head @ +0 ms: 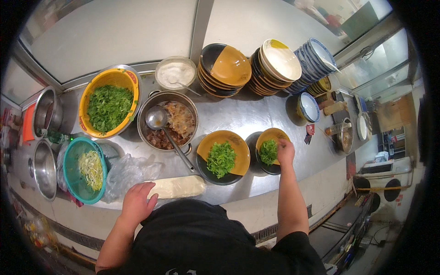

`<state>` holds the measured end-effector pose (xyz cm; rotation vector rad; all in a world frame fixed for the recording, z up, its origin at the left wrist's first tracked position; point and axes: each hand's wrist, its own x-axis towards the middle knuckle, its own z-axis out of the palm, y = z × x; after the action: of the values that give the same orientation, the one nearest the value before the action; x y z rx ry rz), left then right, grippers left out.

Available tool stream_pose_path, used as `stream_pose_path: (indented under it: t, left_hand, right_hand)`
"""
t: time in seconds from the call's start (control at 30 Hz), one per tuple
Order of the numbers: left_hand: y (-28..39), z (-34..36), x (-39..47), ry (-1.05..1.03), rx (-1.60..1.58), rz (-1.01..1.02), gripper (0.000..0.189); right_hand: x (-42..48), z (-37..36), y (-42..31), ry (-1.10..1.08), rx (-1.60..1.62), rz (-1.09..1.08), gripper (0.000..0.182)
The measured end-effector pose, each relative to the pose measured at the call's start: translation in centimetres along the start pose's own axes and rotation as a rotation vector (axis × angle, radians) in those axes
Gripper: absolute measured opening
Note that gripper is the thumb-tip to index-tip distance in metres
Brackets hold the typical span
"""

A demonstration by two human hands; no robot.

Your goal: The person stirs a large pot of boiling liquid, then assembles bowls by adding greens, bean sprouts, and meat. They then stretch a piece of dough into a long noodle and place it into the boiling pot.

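Observation:
My right hand point(286, 151) is at the right rim of a small brown-and-black bowl point(273, 133) with chopped green herbs point(268, 152) in it; whether its fingers grip the rim or hold herbs cannot be told. To its left stands a larger brown-and-black bowl point(242, 147), also with chopped herbs point(221, 160). My left hand point(138, 202) rests on the left end of a pale, plastic-wrapped block point(180, 187) at the counter's near edge. Behind the block, a steel ladle point(156, 117) lies in a pot point(195, 118) of chunky brown food point(180, 120).
A yellow colander point(84, 99) of chopped greens, a teal basket point(67, 172) of sprouts and a plastic bag point(132, 172) are on the left. A tub of white granules point(176, 74) and stacked bowls point(225, 68) line the back. Blue-rimmed bowls point(311, 62) and bottles point(335, 108) stand right.

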<state>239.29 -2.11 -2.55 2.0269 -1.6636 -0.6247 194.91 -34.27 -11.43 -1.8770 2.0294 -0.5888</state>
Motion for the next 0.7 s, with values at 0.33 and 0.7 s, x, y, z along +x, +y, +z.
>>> stream_pose_path:
  t: [0.33,0.7]
  left_hand:
    - [-1.2,-0.2,-0.1,0.039,0.002,0.001,0.032]
    - [-5.3,-2.2,-3.6,0.065,-0.017,-0.091,0.028]
  right_hand:
    - [-1.5,-1.0,-0.6,0.009,-0.313,0.019,0.032]
    - [-4.1,-0.3,-7.2,0.107,-0.049,-0.32,0.025]
